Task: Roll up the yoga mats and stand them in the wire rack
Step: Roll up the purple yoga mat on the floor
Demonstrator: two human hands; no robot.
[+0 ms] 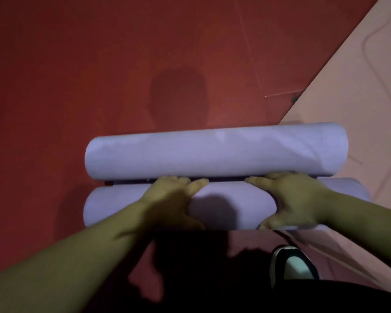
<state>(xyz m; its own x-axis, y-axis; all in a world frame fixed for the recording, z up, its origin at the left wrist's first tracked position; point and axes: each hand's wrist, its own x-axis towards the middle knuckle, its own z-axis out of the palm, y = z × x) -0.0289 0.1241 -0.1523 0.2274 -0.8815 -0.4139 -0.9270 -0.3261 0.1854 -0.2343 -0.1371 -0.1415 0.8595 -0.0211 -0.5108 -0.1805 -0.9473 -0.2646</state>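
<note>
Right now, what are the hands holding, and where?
The left hand and right hand both grip the nearer rolled mat round its middle, one either side of centre.

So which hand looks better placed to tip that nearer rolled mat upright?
Right, marginally: the right hand grips the nearer rolled mat closer to an end than the left hand. Both hold it, so it's close.

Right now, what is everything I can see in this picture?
far roll: one, lavender, lying on its side, farther away
near roll: one, lavender, alongside it, closer
dark strip: one, black, between the rolls; unclear what it is
floor: red
flat mat: one, peach, right side
shoe: one, dark with pale toe, bottom right
left hand, right hand: two, each with a grip round the near roll
</note>
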